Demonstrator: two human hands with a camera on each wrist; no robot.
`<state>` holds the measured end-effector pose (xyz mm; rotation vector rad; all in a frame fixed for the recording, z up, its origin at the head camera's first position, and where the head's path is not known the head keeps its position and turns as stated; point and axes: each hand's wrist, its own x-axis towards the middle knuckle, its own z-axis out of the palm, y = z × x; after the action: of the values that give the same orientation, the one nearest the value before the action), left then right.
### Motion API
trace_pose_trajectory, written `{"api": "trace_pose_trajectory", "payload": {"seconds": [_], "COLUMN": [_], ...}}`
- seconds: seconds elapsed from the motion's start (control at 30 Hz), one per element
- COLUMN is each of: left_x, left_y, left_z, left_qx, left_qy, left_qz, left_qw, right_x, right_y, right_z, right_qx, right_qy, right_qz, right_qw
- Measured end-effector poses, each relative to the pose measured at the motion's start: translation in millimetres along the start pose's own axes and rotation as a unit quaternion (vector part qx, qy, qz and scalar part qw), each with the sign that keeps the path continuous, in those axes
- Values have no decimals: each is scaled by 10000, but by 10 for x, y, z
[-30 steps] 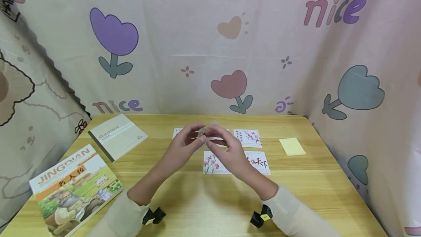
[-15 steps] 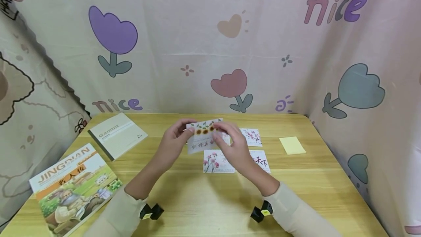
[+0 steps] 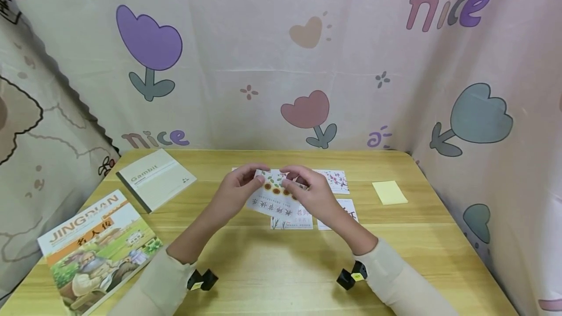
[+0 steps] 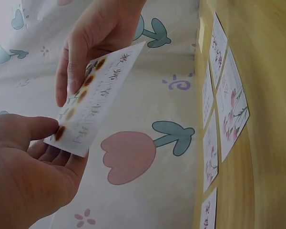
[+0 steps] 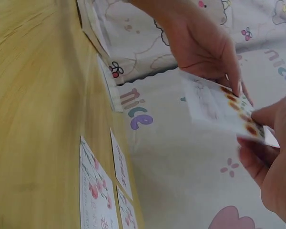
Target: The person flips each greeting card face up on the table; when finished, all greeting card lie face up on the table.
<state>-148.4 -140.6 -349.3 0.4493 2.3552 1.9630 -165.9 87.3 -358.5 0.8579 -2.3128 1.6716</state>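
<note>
A white card with a row of sunflowers and printed characters (image 3: 274, 201) is held up over the table, its lettering upside down in the head view. My left hand (image 3: 234, 190) pinches its left end between thumb and fingers. At the other end, my right hand (image 3: 313, 191) pinches it the same way. The left wrist view shows the sunflower edge of the card (image 4: 93, 102) running between both thumbs. Below and behind it lie several flower-printed cards, among them a pink-blossom card (image 3: 335, 182) and a carnation card (image 4: 233, 102), partly hidden by the hands.
A yellow sticky-note pad (image 3: 390, 192) lies at the right. On the left are a pale notebook marked Gambit (image 3: 157, 179) and a picture-covered book (image 3: 101, 252). A patterned curtain (image 3: 246, 62) hangs behind the wooden table (image 3: 268, 277).
The card, edge-on and mostly hidden between the hands at first, has turned its sunflower face into view. Since then it has tilted and come slightly lower, over the carnation card.
</note>
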Motion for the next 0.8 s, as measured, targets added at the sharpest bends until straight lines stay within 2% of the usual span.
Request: {"api": "trace_pose_trajectory", "payload": {"seconds": [0.07, 0.23, 0.3, 0.37, 0.5, 0.57, 0.63, 0.8], "left_x": [10, 31, 37, 44, 49, 47, 41, 37], "left_y": [0, 5, 0, -8, -19, -28, -39, -89], "left_z": [-1, -9, -13, -21, -48, -58, -58, -23], "left_qx": [-122, -660, -821, -826, -622, -530, -353, 197], "left_qy": [70, 213, 299, 511, 995, 1029, 867, 64], "left_qz": [41, 105, 146, 209, 342, 331, 260, 30], "left_qw": [9999, 9975, 9961, 9951, 9925, 9927, 9953, 9998], "right_x": [5, 24, 27, 30, 39, 41, 38, 23], "right_y": [5, 46, 61, 72, 68, 60, 55, 57], "right_z": [-5, -19, -22, -24, -28, -26, -23, -15], "right_qx": [95, 302, 359, 414, 501, 541, 552, 505], "right_qy": [152, 1084, 1152, 919, -144, -596, -773, -702], "right_qz": [-39, -205, -174, -62, 231, 369, 419, 509], "right_qw": [9998, 9934, 9925, 9949, 9984, 9961, 9946, 9950]}}
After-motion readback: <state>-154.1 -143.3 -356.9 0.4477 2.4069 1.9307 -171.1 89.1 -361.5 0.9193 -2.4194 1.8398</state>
